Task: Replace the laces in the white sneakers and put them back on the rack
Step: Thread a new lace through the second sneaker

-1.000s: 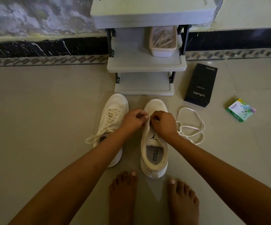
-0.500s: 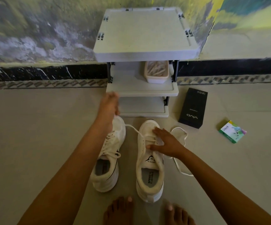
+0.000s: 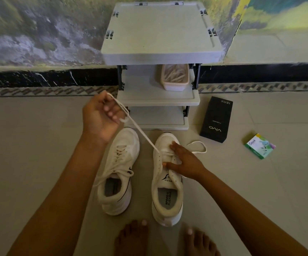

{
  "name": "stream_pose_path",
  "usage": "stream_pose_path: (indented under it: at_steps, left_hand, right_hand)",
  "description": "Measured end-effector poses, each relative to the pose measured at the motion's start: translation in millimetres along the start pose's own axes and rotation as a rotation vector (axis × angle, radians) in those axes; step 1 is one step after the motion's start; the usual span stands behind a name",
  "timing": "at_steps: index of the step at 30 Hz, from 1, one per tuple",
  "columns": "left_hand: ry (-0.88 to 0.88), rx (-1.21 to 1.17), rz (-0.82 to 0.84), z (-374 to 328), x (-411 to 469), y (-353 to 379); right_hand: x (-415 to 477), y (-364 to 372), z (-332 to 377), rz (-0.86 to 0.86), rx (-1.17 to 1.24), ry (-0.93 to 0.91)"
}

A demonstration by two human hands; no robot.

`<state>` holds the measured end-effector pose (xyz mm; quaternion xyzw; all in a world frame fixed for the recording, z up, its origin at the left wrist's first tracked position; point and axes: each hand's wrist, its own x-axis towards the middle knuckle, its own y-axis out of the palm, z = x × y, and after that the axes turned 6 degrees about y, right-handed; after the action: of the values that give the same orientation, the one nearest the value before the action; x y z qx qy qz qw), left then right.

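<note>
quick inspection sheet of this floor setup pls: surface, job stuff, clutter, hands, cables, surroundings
surface: pale tiled floor, both sneakers side by side on it
job's things: left sneaker laced; right sneaker laced only near the toe; lace runs taut from it up to the left hand; grey rack stands behind
clutter: black vivo box and green Odonil box on the floor right of the rack; tub of pale strips on the middle shelf
grippers: left hand raised, grips the lace; right hand rests flat on the right sneaker
cables: nothing seen
surroundings: painted wall, dark skirting; bare feet at the bottom edge
</note>
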<state>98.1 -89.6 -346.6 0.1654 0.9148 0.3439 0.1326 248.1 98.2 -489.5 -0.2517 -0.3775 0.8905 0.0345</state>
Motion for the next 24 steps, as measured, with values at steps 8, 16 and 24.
stream_pose_path:
  at_steps: [8, 16, 24]
  left_hand:
    - [-0.130, 1.722, 0.377, 107, -25, -39]
    - [-0.190, 1.394, 0.333, 104, -25, -33]
    - [-0.361, 2.051, 0.784, 91, -38, -21]
  right_hand:
    - [-1, -6, -3, 0.082, 0.131, 0.002]
    - [-2, -4, -2, 0.052, 0.095, 0.006]
    - [16, -34, -27, -0.302, 0.046, 0.064]
